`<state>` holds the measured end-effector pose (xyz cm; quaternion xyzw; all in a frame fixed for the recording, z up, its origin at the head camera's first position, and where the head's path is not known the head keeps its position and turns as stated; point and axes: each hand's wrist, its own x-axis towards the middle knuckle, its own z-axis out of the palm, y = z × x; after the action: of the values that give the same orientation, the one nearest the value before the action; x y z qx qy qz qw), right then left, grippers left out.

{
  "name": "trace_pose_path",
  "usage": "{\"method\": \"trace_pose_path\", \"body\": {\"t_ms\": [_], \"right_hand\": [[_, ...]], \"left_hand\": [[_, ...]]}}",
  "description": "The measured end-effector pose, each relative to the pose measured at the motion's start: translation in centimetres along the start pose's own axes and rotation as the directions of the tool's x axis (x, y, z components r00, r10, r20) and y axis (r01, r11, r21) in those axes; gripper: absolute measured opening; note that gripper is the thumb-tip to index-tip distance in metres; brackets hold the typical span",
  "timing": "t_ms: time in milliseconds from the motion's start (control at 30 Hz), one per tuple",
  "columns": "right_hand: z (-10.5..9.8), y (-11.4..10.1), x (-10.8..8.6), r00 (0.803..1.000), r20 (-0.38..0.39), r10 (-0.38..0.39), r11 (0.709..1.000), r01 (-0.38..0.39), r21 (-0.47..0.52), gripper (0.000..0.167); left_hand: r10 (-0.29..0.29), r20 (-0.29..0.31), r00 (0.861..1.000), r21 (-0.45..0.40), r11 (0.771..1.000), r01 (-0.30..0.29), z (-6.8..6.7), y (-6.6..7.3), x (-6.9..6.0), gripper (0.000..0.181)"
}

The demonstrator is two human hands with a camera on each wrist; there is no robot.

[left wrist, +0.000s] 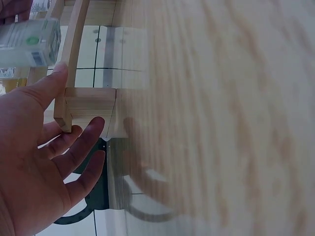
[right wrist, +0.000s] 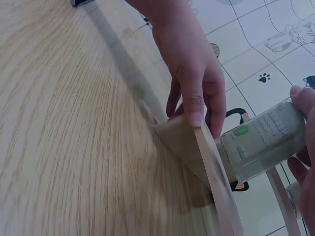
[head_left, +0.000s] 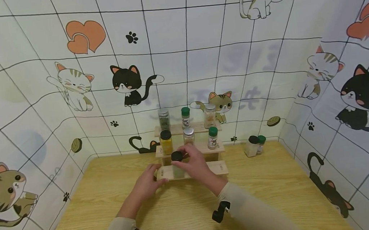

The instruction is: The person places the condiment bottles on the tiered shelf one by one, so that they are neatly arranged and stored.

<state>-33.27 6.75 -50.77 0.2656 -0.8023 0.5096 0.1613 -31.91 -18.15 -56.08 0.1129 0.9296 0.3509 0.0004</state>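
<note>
My right hand [head_left: 195, 164] pinches a clear glass spice jar [right wrist: 266, 140] near its black lid [head_left: 176, 156], with fingers and thumb on either side. Pale contents and a green printed mark show through its wall. The jar is at the left part of the lowest step of a three-tier wooden spice rack [head_left: 219, 167]; whether its base touches the board I cannot tell. At the rack's left end, my left hand [head_left: 145, 183] grips the lowest board, its thumb [left wrist: 58, 76] on the front edge and its other fingers round the end.
On the middle tier stand a yellow-filled jar [head_left: 166, 145], a silver-lidded jar [head_left: 189, 136] and a green-capped bottle [head_left: 212, 138]. Above them are a herb jar [head_left: 164, 121], another green-capped bottle [head_left: 186, 118] and a silver-lidded jar [head_left: 210, 116]. A black-lidded jar [head_left: 252, 147] and green-capped bottle [head_left: 261, 145] stand right.
</note>
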Motion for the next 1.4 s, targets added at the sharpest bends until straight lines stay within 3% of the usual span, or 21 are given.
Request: {"method": "trace_pose_path", "body": {"t_ms": [233, 467, 1100, 1400], "right_hand": [[1.6, -0.2, 0.4, 1.000, -0.005, -0.015, 1.000, 0.015, 0.018, 0.041], [2.8, -0.2, 0.6, 1.000, 0.007, 0.020, 1.000, -0.020, 0.007, 0.041], [4.0, 0.1, 0.7, 0.999, -0.010, 0.033, 0.999, -0.033, 0.007, 0.042], [3.6, 0.4, 0.2, 0.998, 0.005, 0.069, 0.997, -0.069, 0.036, 0.068]], "left_hand": [[0.005, -0.005, 1.000, 0.001, 1.000, -0.005, 0.0, 0.0, 0.2, 0.069], [0.000, 0.004, 1.000, -0.011, 1.000, 0.000, 0.2, 0.0, 0.2, 0.071], [0.004, 0.009, 1.000, -0.013, 1.000, -0.004, -0.2, 0.4, 0.0, 0.069], [0.014, -0.007, 1.000, 0.010, 1.000, -0.014, 0.0, 0.1, -0.1, 0.070]]}}
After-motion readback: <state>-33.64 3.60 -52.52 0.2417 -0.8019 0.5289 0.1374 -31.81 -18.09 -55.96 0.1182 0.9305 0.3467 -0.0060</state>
